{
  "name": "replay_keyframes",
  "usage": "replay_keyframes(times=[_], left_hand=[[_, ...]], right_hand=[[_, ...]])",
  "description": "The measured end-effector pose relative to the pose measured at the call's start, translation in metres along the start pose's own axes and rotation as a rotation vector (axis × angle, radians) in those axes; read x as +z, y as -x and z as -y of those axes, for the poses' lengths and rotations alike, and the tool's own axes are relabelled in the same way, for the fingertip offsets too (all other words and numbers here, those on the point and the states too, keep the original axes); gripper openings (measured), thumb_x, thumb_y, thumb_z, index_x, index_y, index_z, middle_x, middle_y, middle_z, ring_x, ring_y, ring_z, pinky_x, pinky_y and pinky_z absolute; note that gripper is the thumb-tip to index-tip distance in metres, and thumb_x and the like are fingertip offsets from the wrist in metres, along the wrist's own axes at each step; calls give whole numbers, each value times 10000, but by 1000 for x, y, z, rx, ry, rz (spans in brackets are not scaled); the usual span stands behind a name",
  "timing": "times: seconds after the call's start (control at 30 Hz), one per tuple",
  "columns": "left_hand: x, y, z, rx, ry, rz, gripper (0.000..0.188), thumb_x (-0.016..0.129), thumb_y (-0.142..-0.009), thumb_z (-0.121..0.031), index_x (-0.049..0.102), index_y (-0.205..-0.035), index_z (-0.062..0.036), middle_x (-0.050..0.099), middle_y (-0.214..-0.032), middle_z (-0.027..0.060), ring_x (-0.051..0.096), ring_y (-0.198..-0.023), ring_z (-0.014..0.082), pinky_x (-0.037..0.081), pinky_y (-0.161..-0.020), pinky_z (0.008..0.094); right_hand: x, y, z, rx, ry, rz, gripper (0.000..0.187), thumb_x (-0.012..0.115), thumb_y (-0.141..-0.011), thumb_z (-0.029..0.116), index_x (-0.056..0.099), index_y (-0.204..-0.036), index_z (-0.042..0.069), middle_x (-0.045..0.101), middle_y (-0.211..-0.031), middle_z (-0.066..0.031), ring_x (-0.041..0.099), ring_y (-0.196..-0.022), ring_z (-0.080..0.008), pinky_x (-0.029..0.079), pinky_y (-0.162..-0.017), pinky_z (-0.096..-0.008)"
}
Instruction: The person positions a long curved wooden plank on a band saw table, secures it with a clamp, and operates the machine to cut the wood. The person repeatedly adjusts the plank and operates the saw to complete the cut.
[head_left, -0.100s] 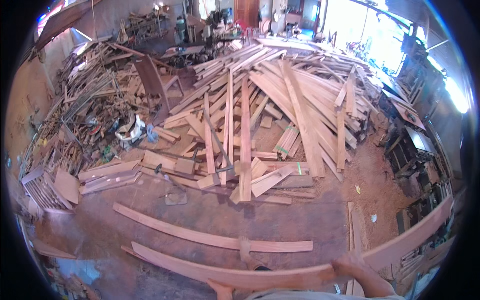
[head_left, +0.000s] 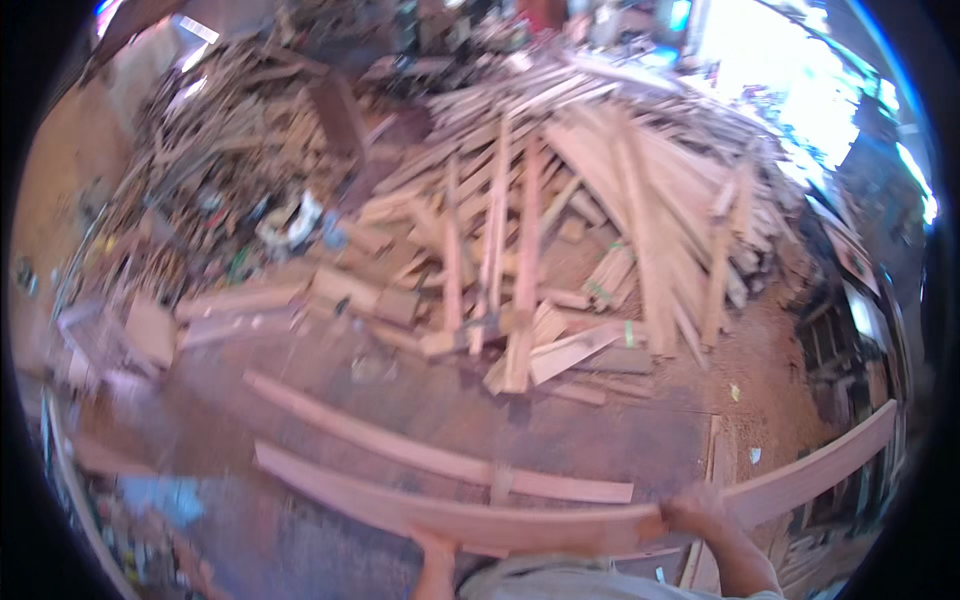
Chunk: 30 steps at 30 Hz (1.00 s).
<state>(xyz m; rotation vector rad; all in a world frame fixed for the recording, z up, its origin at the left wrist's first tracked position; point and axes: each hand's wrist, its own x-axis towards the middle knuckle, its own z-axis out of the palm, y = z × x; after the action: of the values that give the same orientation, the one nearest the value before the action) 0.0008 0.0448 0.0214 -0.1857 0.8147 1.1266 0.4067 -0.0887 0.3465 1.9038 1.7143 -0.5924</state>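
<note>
1. We saw the long plank (head_left: 560, 527) in front of the body, running out well past both hands to left and right.
2. We noted the right hand (head_left: 697, 512) curled over the plank, fingers bent, pinching it.
3. We found the left hand (head_left: 435, 558) against the plank's lower edge; its fingers were partly hidden and blurred, so we could not tell how tightly they closed.
4. Just beyond the hands, we recorded a second plank (head_left: 568, 486) on the floor (head_left: 310, 535), apart from both hands, with a foot (head_left: 501, 486) beside it.
5. Farther ahead of the hands, we observed a big pile of wood (head_left: 590, 165), its pieces lying crisscross.
6. Ahead and to the right of the right hand, we spotted a small white scrap (head_left: 755, 456) near sawdust (head_left: 755, 415).
</note>
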Motion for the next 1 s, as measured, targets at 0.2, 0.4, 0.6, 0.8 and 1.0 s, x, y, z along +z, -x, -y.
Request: replay_keyframes(times=[0.2, 0.4, 0.6, 0.8, 1.0], left_hand=[[103, -50, -94, 242, 182, 36, 813, 319, -823, -871, 597, -1189, -200, 598, -1197, 75, 567, -1101, 298, 449, -992, 504], [178, -91, -217, 262, 541, 741, 278, 545, -962, -346, 603, -894, -83, 606, -870, 30, 604, -827, 184, 500, -858, 355], [238, -186, -338, 516, 438, 845, 163, 427, -994, -161, 537, -918, -69, 555, -813, 44, 558, -733, 175, 466, -771, 339], [320, -209, -430, 577, 367, 817, 139, 437, -985, -145, 510, -884, -84, 526, -773, 37, 535, -699, 165, 453, -755, 322], [413, -252, -510, 686, 302, 925, 151, 463, -978, -157, 498, -843, -99, 499, -684, 8, 495, -586, 142, 437, -670, 281]], right_hand=[[-158, -106, 7, -103, 0, -110, 648, 682, -714, 739, 731, -781, 96, 717, -841, -125, 702, -777, -323, 540, -670, -430], [-273, -205, 51, -412, -382, -87, 690, 622, -795, 725, 699, -859, 42, 664, -808, -149, 678, -835, -357, 529, -717, -469], [-322, -389, 132, -222, -444, 130, 696, 474, -914, 688, 706, -959, 33, 688, -936, -217, 666, -922, -404, 508, -859, -485], [-392, -492, 188, -267, -389, 9, 741, 466, -921, 682, 702, -818, -13, 679, -799, -245, 675, -844, -416, 514, -804, -500], [-465, -574, 209, -422, -383, -363, 692, 533, -908, 629, 648, -657, -5, 637, -690, -217, 633, -698, -415, 487, -687, -506]])
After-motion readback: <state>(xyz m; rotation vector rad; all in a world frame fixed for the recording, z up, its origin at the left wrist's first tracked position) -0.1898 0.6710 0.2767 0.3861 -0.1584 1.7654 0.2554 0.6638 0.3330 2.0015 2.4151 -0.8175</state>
